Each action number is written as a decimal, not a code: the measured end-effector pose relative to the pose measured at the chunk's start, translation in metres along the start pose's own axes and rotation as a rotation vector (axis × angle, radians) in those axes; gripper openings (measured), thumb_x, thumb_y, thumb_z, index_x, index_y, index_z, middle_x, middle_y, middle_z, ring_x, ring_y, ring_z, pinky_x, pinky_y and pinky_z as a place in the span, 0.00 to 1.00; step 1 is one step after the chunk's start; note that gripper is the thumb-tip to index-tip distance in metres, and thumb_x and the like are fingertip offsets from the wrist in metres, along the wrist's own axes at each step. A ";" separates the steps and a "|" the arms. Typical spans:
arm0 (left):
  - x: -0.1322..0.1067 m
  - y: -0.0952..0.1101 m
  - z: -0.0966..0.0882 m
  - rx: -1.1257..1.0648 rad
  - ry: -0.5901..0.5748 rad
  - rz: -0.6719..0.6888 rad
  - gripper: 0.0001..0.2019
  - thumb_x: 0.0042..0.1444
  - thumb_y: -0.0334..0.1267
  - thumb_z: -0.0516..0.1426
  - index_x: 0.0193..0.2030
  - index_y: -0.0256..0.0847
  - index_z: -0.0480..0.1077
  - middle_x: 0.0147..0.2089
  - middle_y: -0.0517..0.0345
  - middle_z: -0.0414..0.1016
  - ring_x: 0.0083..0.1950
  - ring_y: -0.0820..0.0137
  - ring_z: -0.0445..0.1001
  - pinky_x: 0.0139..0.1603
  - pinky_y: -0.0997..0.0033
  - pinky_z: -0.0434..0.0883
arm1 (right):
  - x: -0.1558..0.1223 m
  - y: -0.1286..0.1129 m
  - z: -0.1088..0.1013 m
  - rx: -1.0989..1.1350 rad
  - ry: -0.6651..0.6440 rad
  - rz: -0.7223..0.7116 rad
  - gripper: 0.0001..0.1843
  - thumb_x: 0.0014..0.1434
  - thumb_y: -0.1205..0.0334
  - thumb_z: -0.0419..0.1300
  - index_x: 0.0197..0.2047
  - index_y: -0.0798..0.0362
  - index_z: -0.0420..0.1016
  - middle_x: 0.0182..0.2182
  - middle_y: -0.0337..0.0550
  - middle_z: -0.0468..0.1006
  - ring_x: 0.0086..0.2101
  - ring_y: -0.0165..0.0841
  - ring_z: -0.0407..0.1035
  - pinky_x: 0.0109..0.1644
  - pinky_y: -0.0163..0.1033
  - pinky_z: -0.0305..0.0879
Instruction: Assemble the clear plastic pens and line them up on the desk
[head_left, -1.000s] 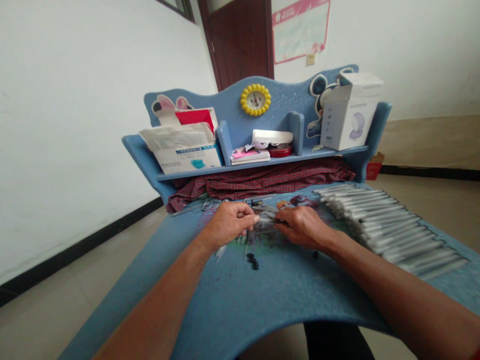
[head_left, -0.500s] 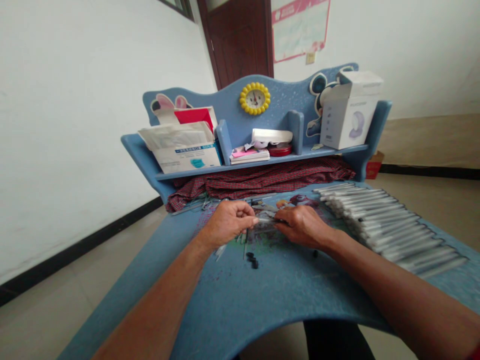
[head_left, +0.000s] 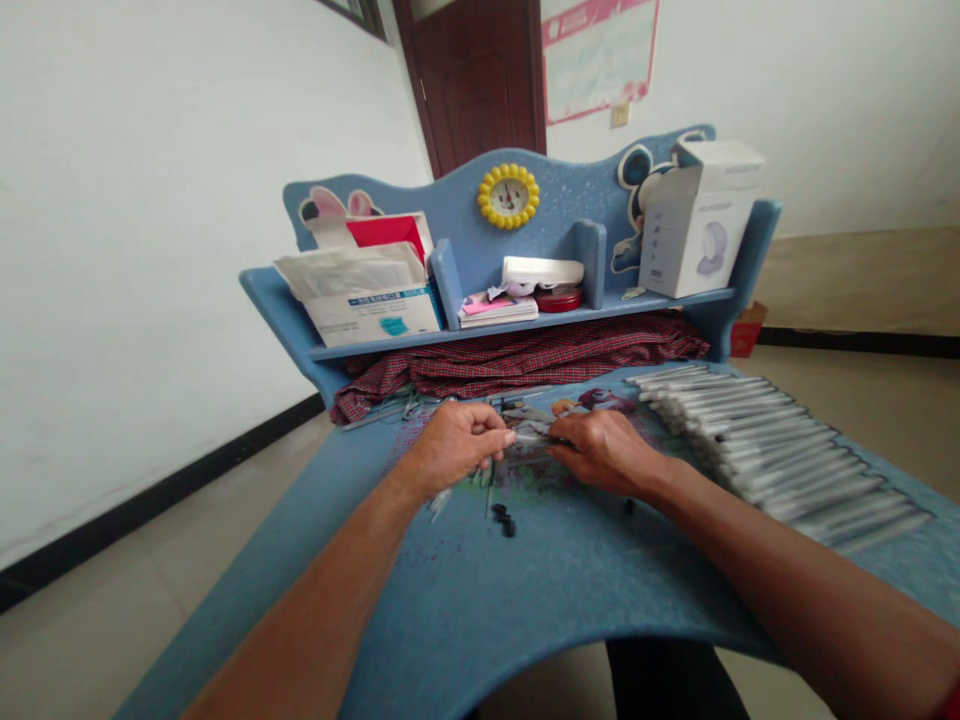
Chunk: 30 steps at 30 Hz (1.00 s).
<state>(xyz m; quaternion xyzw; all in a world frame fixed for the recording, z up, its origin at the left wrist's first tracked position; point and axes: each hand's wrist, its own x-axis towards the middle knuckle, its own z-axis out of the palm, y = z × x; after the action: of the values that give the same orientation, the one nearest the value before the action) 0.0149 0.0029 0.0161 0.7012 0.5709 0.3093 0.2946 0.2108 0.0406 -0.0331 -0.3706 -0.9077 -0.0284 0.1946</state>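
Note:
My left hand (head_left: 466, 440) is closed, thumb and finger pinching one end of a clear pen barrel (head_left: 531, 438). From the other side my right hand (head_left: 600, 447) is closed round the barrel's other end, where something dark shows at the fingers. Below the hands, several small black caps (head_left: 504, 518) lie on the blue table (head_left: 465, 610). Thin refill-like sticks (head_left: 441, 503) lie partly hidden under my left hand. To the right sits a large stack of clear pens (head_left: 780, 450), laid side by side.
Along the table's back runs a rolled checked cloth (head_left: 525, 358) under a blue shelf (head_left: 442, 342). On the shelf stand a mask box (head_left: 375, 305), a paper pile (head_left: 499, 312), a red round tin (head_left: 559, 299) and a white carton (head_left: 697, 230). A single black cap (head_left: 629, 507) lies near my right wrist.

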 end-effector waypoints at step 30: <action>0.000 0.003 -0.001 0.027 -0.022 0.003 0.08 0.44 0.38 0.58 0.26 0.34 0.70 0.15 0.65 0.64 0.17 0.78 0.62 0.18 0.80 0.57 | 0.000 -0.001 -0.001 -0.014 -0.020 0.010 0.11 0.59 0.59 0.51 0.33 0.53 0.72 0.31 0.43 0.75 0.30 0.31 0.67 0.30 0.34 0.50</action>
<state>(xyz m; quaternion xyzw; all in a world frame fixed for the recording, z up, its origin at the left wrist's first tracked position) 0.0160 0.0021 0.0184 0.7092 0.5707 0.2941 0.2912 0.2106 0.0397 -0.0321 -0.3767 -0.9076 -0.0299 0.1830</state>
